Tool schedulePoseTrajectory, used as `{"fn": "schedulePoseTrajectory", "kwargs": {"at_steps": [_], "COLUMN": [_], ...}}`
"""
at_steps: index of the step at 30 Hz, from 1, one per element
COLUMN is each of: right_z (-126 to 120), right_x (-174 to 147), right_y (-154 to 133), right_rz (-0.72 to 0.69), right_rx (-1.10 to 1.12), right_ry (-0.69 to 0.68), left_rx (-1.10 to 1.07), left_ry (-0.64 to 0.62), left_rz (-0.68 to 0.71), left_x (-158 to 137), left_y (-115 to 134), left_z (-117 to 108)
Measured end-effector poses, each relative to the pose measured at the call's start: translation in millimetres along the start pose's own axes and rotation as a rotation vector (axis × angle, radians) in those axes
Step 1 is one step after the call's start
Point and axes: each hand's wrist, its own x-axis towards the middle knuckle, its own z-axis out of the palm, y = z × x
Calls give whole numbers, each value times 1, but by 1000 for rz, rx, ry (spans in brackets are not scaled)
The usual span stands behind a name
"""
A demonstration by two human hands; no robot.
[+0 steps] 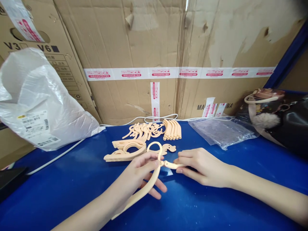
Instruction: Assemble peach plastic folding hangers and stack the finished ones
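Right hand [198, 165] (knuckles up) pinches the cream hanger [162, 163].

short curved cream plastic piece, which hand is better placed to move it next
Right, most likely: the right hand grips the short piece by its outer end, while the left hand holds the long curved cream plastic piece near its other end.
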Motion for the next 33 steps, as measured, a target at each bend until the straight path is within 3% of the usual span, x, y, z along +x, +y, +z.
{"fn": "schedulePoseTrajectory", "kwargs": {"at_steps": [10, 15, 33], "right_z": [6, 7, 9], "right_x": [1, -1, -3], "right_y": [0, -3, -22], "right_rz": [-20, -58, 52], "right_rx": [-107, -158, -105], "right_ry": [99, 119, 37], "left_rx": [-37, -7, 45], "left_ry": [-87, -77, -88], "left_rz": [-37, 32, 123], "left_x": [4, 5, 6], "left_y": [-3, -3, -9], "left_z": [-2, -2, -5]}}
